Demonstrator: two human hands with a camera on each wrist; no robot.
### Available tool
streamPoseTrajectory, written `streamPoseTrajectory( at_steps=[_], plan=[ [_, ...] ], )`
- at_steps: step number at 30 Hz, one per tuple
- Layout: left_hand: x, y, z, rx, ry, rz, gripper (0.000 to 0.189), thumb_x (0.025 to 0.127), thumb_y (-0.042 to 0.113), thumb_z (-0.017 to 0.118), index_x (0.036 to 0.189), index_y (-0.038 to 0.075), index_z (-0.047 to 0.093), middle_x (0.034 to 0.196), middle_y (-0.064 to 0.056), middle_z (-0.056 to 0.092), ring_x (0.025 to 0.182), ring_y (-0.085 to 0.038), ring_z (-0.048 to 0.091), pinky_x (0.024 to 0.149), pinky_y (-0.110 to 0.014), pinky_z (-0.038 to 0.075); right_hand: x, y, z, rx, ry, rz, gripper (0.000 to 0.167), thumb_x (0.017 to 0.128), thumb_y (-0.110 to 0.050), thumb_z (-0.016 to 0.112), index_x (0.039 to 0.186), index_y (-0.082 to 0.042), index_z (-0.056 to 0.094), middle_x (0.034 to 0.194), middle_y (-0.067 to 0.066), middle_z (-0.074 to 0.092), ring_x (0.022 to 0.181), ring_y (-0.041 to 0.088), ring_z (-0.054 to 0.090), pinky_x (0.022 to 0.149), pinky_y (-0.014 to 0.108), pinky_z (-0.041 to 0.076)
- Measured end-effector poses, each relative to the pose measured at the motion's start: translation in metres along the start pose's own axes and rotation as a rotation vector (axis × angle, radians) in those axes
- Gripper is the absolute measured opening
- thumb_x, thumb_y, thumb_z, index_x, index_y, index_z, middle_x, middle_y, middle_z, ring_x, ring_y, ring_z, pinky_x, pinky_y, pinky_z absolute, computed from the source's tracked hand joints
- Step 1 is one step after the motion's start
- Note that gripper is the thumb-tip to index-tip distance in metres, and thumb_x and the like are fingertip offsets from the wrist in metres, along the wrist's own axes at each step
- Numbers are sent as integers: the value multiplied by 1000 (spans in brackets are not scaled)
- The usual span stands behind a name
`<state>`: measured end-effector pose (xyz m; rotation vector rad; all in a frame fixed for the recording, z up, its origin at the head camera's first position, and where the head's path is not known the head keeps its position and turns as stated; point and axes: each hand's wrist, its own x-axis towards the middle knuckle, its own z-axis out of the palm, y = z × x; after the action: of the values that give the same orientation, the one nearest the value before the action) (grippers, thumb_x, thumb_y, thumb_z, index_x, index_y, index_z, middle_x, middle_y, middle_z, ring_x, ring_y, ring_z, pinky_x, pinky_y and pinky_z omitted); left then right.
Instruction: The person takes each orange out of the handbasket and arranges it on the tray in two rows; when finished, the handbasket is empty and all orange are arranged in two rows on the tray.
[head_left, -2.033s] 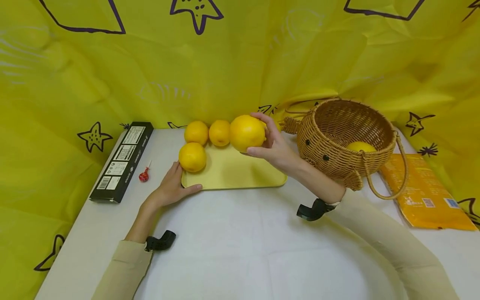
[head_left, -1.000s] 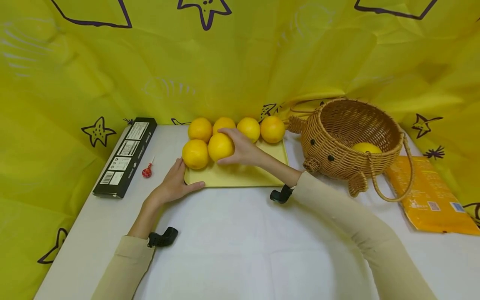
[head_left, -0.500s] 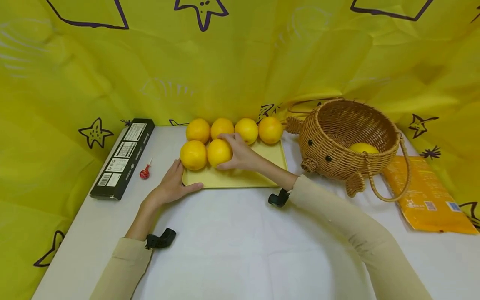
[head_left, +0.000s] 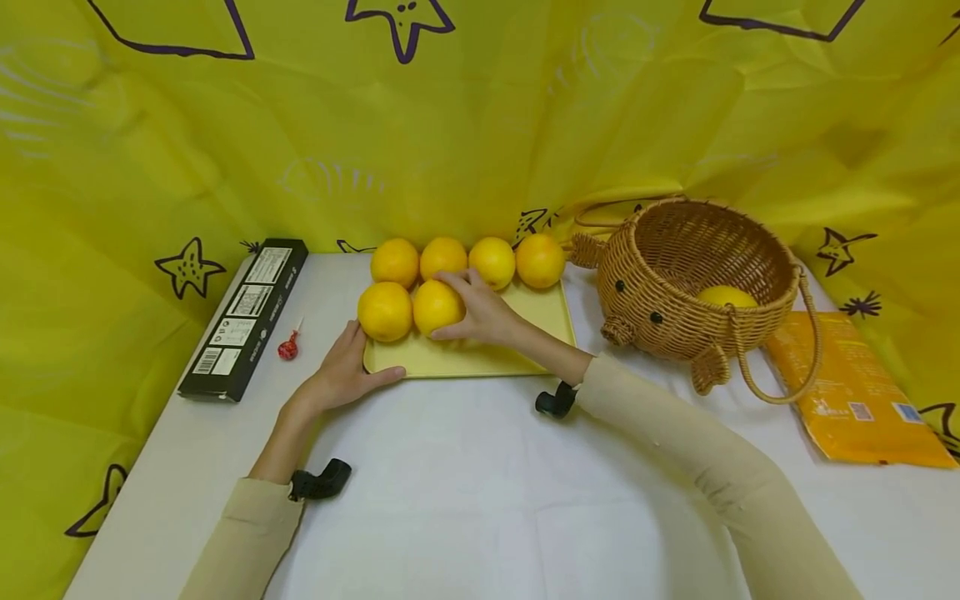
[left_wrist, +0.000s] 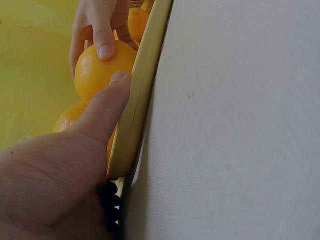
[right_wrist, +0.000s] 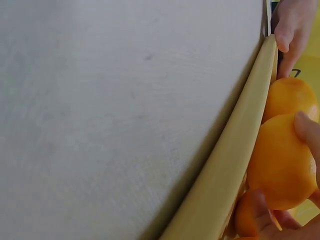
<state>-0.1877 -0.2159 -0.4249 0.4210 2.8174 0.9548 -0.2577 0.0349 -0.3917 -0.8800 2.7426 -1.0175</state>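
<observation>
My right hand [head_left: 480,310] grips an orange [head_left: 437,308] at the front row of a pale yellow rectangular tray [head_left: 480,358], thumb in front and fingers over the far side. That orange sits right beside another orange [head_left: 386,312] at the tray's left. Behind them, several oranges [head_left: 492,263] stand in a row along the tray's back edge. My left hand [head_left: 341,371] rests at the tray's front left corner, its thumb [left_wrist: 112,102] stretched out along the front rim and its fingers by the left side. In the right wrist view, fingertips touch the held orange [right_wrist: 282,162].
To the right stands a wicker basket [head_left: 667,321] shaped like a pig, with a yellow fruit [head_left: 727,297] inside. An orange packet [head_left: 862,392] lies partly behind it. At left are a black box [head_left: 243,321] and a red lollipop [head_left: 288,347]. Yellow cloth [head_left: 450,125] hangs behind the white table.
My right hand has carried the orange leftward and down from above the tray's right part to beside the front left orange. During the last half second it has barely moved. The left hand has stayed put.
</observation>
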Motion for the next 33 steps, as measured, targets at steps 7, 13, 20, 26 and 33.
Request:
streamPoseTrajectory(
  at_steps=[7,13,20,26,33],
  plan=[
    [3,0,1,3,0,7,96,83,46,73,151,4,20,137,-20,36,122,-34,37,111,-53,30,-4,-1,0,-38,41,3,86,76,-35,82,148,-15,40,125,20,40,107,28,45,91,37,42],
    [3,1,4,-8,-17,4,98,83,47,72,153,3,18,142,-22,33,126,-36,36,114,-55,28,-11,-2,0,-40,28,39,91,77,-37,81,152,-16,33,134,22,39,116,30,47,100,41,44],
    [-1,1,4,-7,-20,-14,98,84,48,71,153,3,17,142,-22,32,126,-37,35,114,-57,26,-53,-13,-33,10,54,-74,88,80,-35,79,152,-20,32,148,19,33,122,35,52,96,47,52],
    [-4,-1,1,-4,-13,-16,98,85,46,71,152,2,16,139,-22,32,124,-37,35,113,-56,27,-112,-11,-79,128,102,-126,70,83,-17,77,145,-10,44,146,15,39,126,31,48,95,41,54],
    [0,0,1,-12,-15,-3,97,85,46,71,152,3,17,140,-22,32,125,-36,35,114,-56,26,-173,8,-115,171,205,-97,59,83,1,72,138,-5,51,138,13,47,117,4,52,90,22,55]
  ],
)
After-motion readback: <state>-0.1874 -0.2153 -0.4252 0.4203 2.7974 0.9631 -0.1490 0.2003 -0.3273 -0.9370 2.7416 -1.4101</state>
